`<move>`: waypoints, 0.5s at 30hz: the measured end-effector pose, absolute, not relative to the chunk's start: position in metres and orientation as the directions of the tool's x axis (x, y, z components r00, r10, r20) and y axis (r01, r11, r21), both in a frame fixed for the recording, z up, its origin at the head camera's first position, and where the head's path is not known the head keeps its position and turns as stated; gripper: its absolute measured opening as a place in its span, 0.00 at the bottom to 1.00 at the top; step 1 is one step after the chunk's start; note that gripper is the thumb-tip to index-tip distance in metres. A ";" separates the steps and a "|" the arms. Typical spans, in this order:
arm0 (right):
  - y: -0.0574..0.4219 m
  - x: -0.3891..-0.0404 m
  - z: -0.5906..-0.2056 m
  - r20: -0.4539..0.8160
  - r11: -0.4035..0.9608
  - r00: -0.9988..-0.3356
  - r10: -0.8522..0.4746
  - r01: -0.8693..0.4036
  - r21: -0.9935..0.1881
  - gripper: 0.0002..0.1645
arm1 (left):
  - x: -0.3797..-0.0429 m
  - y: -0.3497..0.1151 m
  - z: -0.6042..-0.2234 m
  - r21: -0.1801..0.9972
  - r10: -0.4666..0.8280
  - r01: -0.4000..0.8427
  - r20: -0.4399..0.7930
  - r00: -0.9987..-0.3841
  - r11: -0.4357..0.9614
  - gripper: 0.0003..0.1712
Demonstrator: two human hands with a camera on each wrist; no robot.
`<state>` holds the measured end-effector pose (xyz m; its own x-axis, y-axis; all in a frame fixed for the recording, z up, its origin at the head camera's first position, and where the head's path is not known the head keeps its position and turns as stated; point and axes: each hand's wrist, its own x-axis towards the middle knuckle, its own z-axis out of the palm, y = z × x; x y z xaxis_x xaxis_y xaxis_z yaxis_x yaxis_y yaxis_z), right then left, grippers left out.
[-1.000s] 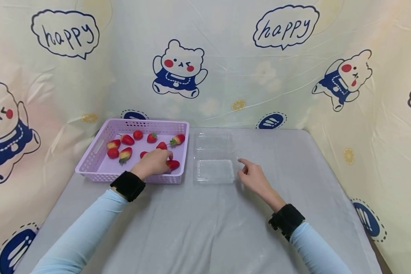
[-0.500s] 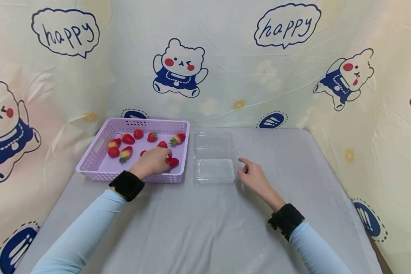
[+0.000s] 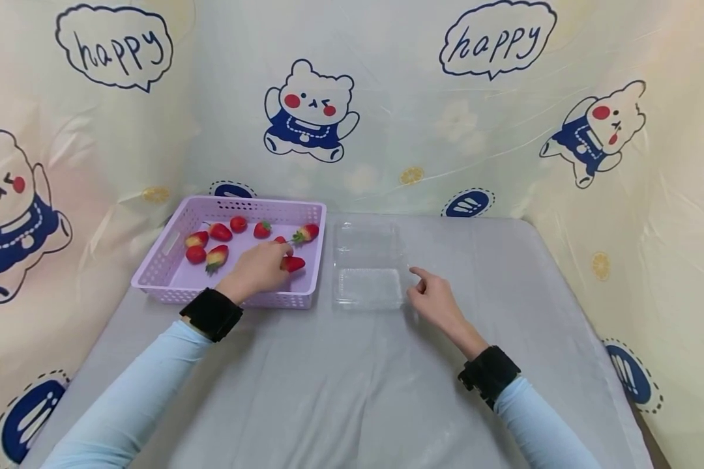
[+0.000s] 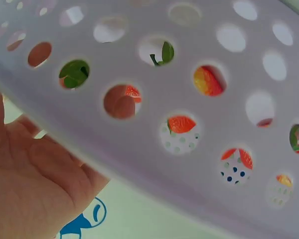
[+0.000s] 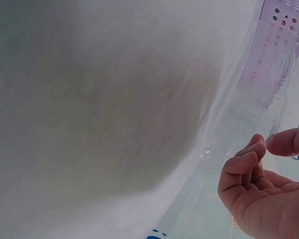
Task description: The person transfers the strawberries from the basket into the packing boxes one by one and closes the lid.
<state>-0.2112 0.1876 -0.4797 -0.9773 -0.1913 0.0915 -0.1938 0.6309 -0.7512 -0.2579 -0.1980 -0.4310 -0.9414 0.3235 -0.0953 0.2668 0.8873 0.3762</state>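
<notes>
My left hand (image 3: 259, 267) reaches over the front wall of a lilac perforated basket (image 3: 176, 294). Its fingers pinch a red strawberry (image 3: 294, 264) near the basket's front right corner. Seen from the left wrist, the basket wall (image 4: 214, 122) hides most of the fingertips; the palm (image 4: 40, 174) stays outside it. A clear plastic box (image 3: 368, 286), its lid folded back, lies right of the basket. At the box's right edge is my right hand (image 3: 440, 303). The right wrist view shows thumb and curled fingers (image 5: 239, 174) pinching the thin plastic rim (image 5: 276, 119).
Several more strawberries (image 3: 216, 256) lie spread in the basket, some with green leaves. A grey cloth (image 3: 340, 378) covers the table. Behind and at the sides hangs a pale curtain (image 3: 387, 130) printed with bears.
The left hand and its strawberry have shifted slightly away from the basket's front wall. The right hand keeps its place at the box. The head view has tilted a little.
</notes>
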 end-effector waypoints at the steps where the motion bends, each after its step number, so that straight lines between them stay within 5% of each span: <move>1: 0.187 -0.212 -0.480 0.094 0.630 -0.978 -0.188 -0.193 -0.752 0.32 | -0.258 -0.198 -0.430 0.375 0.320 0.269 -0.081 -0.944 0.887 0.29; 15: 0.186 -0.212 -0.480 0.116 0.622 -0.977 -0.180 -0.204 -0.756 0.32 | -0.253 -0.189 -0.412 0.391 0.319 0.298 0.013 -0.948 0.871 0.34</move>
<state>-0.2122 0.1859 -0.4804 -0.9768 -0.1798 0.1159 -0.2042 0.6224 -0.7556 -0.2530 -0.1891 -0.4122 -0.9477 0.3188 0.0129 0.2983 0.8709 0.3907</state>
